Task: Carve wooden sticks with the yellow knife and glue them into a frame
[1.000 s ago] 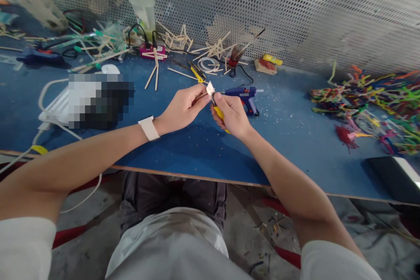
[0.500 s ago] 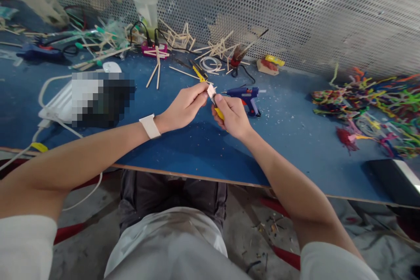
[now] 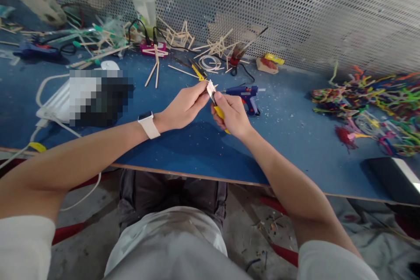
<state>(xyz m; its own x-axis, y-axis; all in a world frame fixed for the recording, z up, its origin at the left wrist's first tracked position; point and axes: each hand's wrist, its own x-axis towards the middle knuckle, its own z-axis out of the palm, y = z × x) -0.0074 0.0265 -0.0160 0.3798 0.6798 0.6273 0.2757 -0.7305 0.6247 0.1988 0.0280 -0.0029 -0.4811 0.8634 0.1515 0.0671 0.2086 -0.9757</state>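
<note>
My right hand [image 3: 232, 113] is wrapped round a yellow utility knife [image 3: 219, 112], its thumb lying near the base of the blade. The wide, pale-looking blade [image 3: 211, 89] points up and away, right at the fingertips of my left hand [image 3: 185, 106]. Those left fingers are pinched together on a thin wooden stick [image 3: 215, 85]; only a short pale end shows past the blade, and the rest is hidden. Just behind the hands lies a blue glue gun [image 3: 244, 92]. Yellow-handled pliers or cutters [image 3: 198, 71] rest beyond my left fingertips.
On the blue table [image 3: 288, 140] stand a drink cup [image 3: 144, 6], a pink power adapter [image 3: 153, 48] and stick constructions [image 3: 179, 35] along the mesh panel [image 3: 295, 13]. A white power strip [image 3: 61, 100] with cables is left. Colourful pipe cleaners [image 3: 377, 96] and a dark box [image 3: 390, 179] sit right.
The knife blade has shifted slightly and tilted against the left fingertips. My left wrist has turned a little, so the watch face now shows. Both hands keep their grip.
</note>
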